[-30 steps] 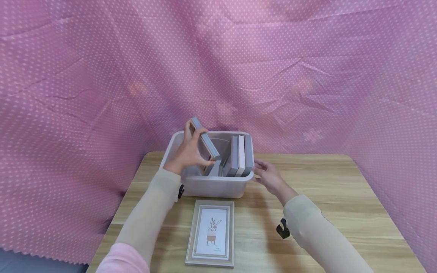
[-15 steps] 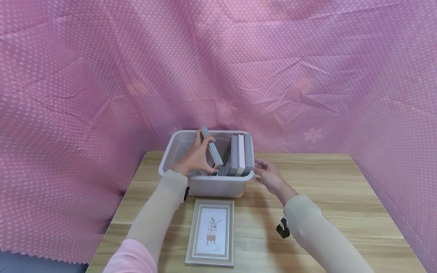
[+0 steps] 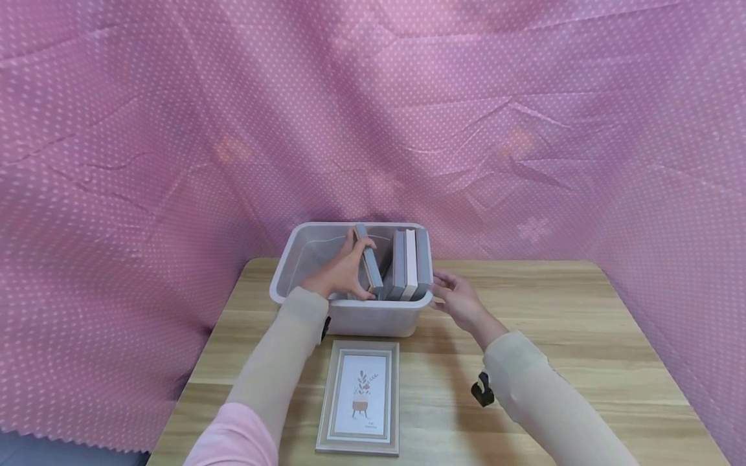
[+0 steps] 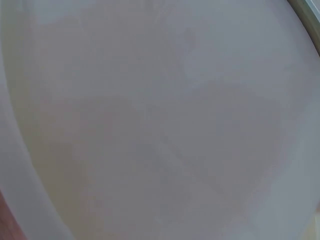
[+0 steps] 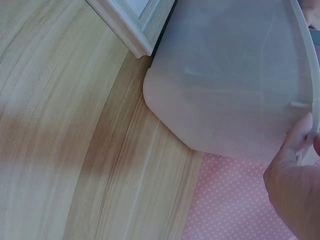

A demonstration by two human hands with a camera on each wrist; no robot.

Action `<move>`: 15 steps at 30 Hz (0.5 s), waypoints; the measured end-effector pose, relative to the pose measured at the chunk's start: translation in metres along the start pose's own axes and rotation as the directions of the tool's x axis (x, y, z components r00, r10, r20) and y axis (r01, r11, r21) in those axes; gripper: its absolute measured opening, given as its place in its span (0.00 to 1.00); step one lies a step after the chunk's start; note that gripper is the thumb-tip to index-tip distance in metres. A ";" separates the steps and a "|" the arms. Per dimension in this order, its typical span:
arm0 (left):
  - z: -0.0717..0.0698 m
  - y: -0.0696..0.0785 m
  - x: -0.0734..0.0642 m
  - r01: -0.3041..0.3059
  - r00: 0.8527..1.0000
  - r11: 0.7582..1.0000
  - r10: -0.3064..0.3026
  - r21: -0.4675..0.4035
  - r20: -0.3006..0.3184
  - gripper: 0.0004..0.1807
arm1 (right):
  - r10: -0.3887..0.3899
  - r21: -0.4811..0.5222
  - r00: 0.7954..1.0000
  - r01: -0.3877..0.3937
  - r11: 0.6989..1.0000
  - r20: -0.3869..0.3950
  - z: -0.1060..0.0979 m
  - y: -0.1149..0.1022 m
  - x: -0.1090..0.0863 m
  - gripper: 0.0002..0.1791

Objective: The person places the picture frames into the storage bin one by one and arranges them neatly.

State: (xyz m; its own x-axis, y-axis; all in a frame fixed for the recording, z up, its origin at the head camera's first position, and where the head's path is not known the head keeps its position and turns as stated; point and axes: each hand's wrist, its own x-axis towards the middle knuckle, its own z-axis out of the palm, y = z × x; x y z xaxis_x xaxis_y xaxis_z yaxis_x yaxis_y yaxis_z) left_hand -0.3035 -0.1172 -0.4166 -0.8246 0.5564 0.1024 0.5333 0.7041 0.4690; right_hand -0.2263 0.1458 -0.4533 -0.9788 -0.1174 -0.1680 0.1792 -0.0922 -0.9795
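Observation:
In the head view my left hand (image 3: 345, 266) is inside a translucent white plastic bin (image 3: 373, 320), gripping a grey picture frame (image 3: 371, 264) by its edges. The held frame leans to the left, its lower part hidden in the bin. Several frames, one a pale standing frame (image 3: 410, 264), stand on edge against the right wall. My right hand (image 3: 460, 301) holds the bin's right rim; in the right wrist view a finger (image 5: 299, 131) presses the outer wall under the rim. Mostly blurred bin wall (image 4: 160, 120) fills the left wrist view.
A beige picture frame (image 3: 360, 398) with a potted-plant print lies face up in front of the bin. Wood-grain tabletop (image 3: 559, 323) extends to both sides. Pink dotted cloth (image 3: 466, 129) hangs behind and at the sides.
My left hand has carried the grey picture frame right and lower into the bin, and the frame now stands more upright. The right hand has stayed at the rim.

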 end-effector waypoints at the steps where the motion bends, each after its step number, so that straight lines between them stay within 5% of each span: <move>1: 0.000 0.001 0.000 0.007 1.000 1.000 -0.007 0.002 0.012 0.58 | 0.000 0.001 1.000 0.000 1.000 0.000 0.000 0.000 0.000 0.27; 15: 0.004 0.011 0.011 -0.040 0.994 0.999 0.042 -0.018 0.103 0.57 | -0.007 -0.002 1.000 0.007 1.000 -0.007 0.003 -0.002 -0.004 0.26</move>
State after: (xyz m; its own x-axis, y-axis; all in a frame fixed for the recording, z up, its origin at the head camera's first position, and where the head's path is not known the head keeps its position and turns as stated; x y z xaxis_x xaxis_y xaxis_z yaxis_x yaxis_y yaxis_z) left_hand -0.3056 -0.1017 -0.4142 -0.7778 0.6277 0.0314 0.5625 0.6730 0.4803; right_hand -0.2225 0.1437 -0.4506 -0.9806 -0.1102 -0.1621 0.1724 -0.0911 -0.9808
